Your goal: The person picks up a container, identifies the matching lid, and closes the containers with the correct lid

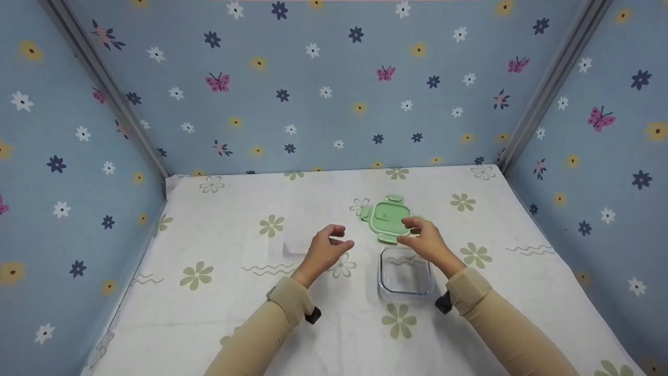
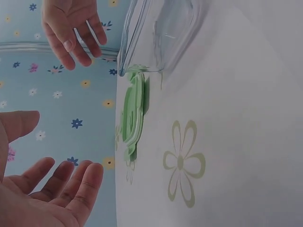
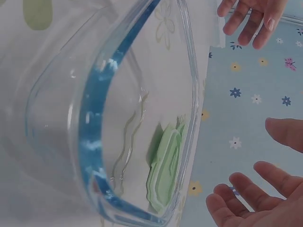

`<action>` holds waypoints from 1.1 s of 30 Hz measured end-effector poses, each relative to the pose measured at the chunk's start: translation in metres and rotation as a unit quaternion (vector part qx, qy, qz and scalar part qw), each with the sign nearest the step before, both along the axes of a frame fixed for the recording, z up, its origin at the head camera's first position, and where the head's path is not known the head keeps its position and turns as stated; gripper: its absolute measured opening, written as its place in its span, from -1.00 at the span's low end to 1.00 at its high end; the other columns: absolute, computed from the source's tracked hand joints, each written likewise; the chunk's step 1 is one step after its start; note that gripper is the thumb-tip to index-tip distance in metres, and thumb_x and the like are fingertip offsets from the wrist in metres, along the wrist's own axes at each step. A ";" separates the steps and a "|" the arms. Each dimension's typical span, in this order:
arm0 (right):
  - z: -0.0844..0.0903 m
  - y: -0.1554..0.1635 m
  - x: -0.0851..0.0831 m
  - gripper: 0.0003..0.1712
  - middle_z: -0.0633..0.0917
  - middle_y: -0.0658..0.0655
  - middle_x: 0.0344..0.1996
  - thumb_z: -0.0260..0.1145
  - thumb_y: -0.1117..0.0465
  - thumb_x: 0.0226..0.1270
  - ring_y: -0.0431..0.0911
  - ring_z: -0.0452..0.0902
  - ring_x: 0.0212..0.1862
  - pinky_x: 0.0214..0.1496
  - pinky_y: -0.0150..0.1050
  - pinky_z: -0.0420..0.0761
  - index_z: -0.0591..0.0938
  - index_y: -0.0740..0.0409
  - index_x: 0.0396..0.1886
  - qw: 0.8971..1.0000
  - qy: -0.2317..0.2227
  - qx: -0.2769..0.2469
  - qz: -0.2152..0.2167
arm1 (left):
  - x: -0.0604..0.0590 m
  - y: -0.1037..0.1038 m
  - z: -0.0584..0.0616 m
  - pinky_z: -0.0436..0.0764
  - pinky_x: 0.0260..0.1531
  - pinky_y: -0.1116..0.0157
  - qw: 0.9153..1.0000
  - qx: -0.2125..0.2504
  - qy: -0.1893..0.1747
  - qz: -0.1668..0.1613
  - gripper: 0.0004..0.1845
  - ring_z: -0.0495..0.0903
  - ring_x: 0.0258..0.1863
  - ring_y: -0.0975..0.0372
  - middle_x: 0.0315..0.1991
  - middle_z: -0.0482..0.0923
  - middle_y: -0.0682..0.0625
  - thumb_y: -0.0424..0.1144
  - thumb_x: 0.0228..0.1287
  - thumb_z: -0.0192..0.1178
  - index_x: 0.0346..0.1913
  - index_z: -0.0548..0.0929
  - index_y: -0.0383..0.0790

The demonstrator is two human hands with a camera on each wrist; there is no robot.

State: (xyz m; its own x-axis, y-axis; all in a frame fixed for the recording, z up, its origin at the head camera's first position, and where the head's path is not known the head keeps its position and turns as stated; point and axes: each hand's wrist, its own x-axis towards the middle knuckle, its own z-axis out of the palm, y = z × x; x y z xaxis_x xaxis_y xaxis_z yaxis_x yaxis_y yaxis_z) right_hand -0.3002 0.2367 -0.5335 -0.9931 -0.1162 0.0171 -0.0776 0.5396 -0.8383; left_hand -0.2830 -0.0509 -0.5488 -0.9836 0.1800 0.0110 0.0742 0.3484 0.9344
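Observation:
A clear glass food container (image 1: 406,277), square with rounded corners and uncovered, stands on the table in front of the right hand. Beyond it lies a green lid (image 1: 390,218) with side flaps spread outward. My right hand (image 1: 429,243) hovers over the container's far side, its fingertips overlapping the lid's near right edge in the head view. Relaxed fingers show on it in the right wrist view, with nothing between them. To the left of the container, my left hand (image 1: 326,250) is held above the cloth, fingers loosely bent and holding nothing.
Just left of the left hand sits a pale, whitish see-through item (image 1: 295,247), partly hidden by that hand. A white flowered cloth (image 1: 219,303) covers the table. Blue patterned walls (image 1: 323,115) enclose the back and both sides.

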 end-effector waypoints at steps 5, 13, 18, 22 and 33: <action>-0.002 0.009 0.000 -0.40 0.63 0.54 0.28 0.46 0.32 0.42 0.48 0.55 0.35 0.44 0.28 0.58 0.56 0.47 0.38 1.000 -0.004 0.015 -0.001 | 0.001 0.006 -0.004 0.74 0.22 0.03 1.000 0.001 -0.021 -0.012 -0.51 0.70 0.15 -0.03 0.29 0.61 -0.32 -0.19 0.50 0.38 0.36 0.59 -0.33; -0.007 0.022 0.002 -0.32 0.59 0.59 0.32 0.48 0.30 0.36 0.50 0.55 0.35 0.42 0.27 0.61 0.53 0.49 0.41 0.999 -0.037 0.028 -0.004 | 0.000 0.016 -0.011 0.78 0.06 0.16 0.998 0.016 -0.054 -0.026 -0.47 0.69 0.05 0.05 0.29 0.59 -0.37 -0.17 0.45 0.41 0.35 0.58 -0.36; -0.009 0.030 0.005 -0.24 0.55 0.61 0.36 0.49 0.28 0.37 0.47 0.54 0.37 0.39 0.25 0.64 0.47 0.49 0.48 0.997 -0.077 0.029 -0.011 | 0.002 0.021 -0.014 0.80 -0.06 0.24 0.995 0.045 -0.085 -0.042 -0.39 0.68 -0.01 0.11 0.32 0.55 -0.40 -0.18 0.43 0.43 0.40 0.53 -0.41; -0.013 0.036 0.006 -0.22 0.56 0.59 0.34 0.50 0.26 0.38 0.40 0.55 0.37 0.31 0.16 0.69 0.44 0.47 0.50 0.993 -0.107 0.033 -0.025 | 0.004 0.026 -0.018 0.83 -0.10 0.23 0.992 0.058 -0.102 -0.055 -0.32 0.70 -0.06 0.12 0.33 0.53 -0.43 -0.22 0.41 0.43 0.45 0.47 -0.48; -0.021 0.050 0.009 -0.17 0.62 0.45 0.21 0.51 0.22 0.41 0.07 0.65 0.06 0.02 -0.16 0.79 0.39 0.44 0.55 0.983 -0.178 0.026 -0.028 | 0.008 0.042 -0.028 0.85 -0.03 0.19 0.987 0.056 -0.142 -0.056 -0.28 0.79 -0.01 0.01 0.28 0.58 -0.39 -0.25 0.40 0.46 0.49 0.44 -0.48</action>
